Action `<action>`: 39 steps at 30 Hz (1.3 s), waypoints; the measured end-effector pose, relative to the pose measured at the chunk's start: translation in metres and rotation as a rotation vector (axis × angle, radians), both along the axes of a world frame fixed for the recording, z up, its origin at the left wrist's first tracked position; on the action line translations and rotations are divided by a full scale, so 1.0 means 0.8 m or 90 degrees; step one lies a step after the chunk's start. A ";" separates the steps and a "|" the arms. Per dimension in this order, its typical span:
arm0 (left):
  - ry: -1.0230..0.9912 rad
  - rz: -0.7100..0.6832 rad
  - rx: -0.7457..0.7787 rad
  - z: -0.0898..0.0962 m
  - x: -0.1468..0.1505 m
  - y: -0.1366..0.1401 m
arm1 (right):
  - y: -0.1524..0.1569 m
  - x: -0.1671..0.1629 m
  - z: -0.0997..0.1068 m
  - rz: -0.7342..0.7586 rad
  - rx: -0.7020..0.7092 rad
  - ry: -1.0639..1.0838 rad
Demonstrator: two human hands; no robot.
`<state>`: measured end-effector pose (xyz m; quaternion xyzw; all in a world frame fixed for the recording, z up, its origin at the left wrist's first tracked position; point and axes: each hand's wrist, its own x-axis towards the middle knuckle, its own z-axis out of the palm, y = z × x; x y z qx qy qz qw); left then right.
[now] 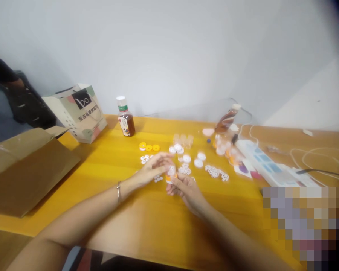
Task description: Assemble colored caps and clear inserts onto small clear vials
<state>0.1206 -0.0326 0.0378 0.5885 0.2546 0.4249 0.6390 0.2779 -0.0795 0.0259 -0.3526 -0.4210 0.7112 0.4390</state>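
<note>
My right hand [188,188] is closed around a small container [171,176] with a clear top and an orange and white lower part. The container stands roughly upright between thumb and fingers. My left hand [154,168] reaches over from the left, its fingers stretched out and apart close to the clear top; blur hides whether they touch it. Under and beside the left hand lie small white discs [158,178]. Just behind the hands are white round caps [186,159] and a pile of small white ring-like pieces [184,169].
Yellow lids [149,147], clear cups [183,140] and more white pieces [217,172] lie on the wooden table [113,158]. A dark drink bottle [126,118] stands behind. At left are a cardboard box [31,169] and paper bag [84,113]; at right, a tilted bottle [226,119] and cables.
</note>
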 end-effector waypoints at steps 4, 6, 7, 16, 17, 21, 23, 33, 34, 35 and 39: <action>0.015 0.008 0.002 0.000 0.001 -0.002 | 0.000 -0.001 -0.001 0.001 0.003 -0.003; -0.001 0.003 0.011 0.001 0.001 -0.002 | -0.001 0.000 -0.001 0.002 0.004 0.001; -0.016 -0.018 0.000 0.001 0.001 -0.002 | -0.001 0.000 0.000 0.002 0.003 0.003; -0.063 -0.116 -0.086 0.002 -0.003 0.001 | 0.000 0.001 -0.003 0.005 0.013 -0.001; -0.069 -0.123 -0.090 0.002 -0.004 0.001 | 0.000 0.001 -0.003 0.006 0.014 -0.001; -0.073 -0.074 -0.072 0.000 -0.005 0.004 | 0.000 0.001 -0.005 0.014 0.018 0.004; -0.081 -0.093 -0.101 -0.002 -0.004 0.004 | 0.000 0.001 -0.005 0.021 0.021 0.005; -0.015 -0.109 -0.064 0.001 -0.004 0.002 | 0.001 0.003 0.000 0.014 0.016 -0.006; 0.004 -0.077 -0.046 0.000 -0.004 0.002 | 0.001 0.003 0.001 0.009 0.029 -0.025; 0.037 -0.048 -0.031 -0.002 -0.004 0.003 | 0.002 0.003 0.001 0.002 0.044 -0.047; 0.144 -0.017 0.002 -0.002 -0.001 -0.002 | 0.003 0.003 -0.002 -0.013 0.078 -0.094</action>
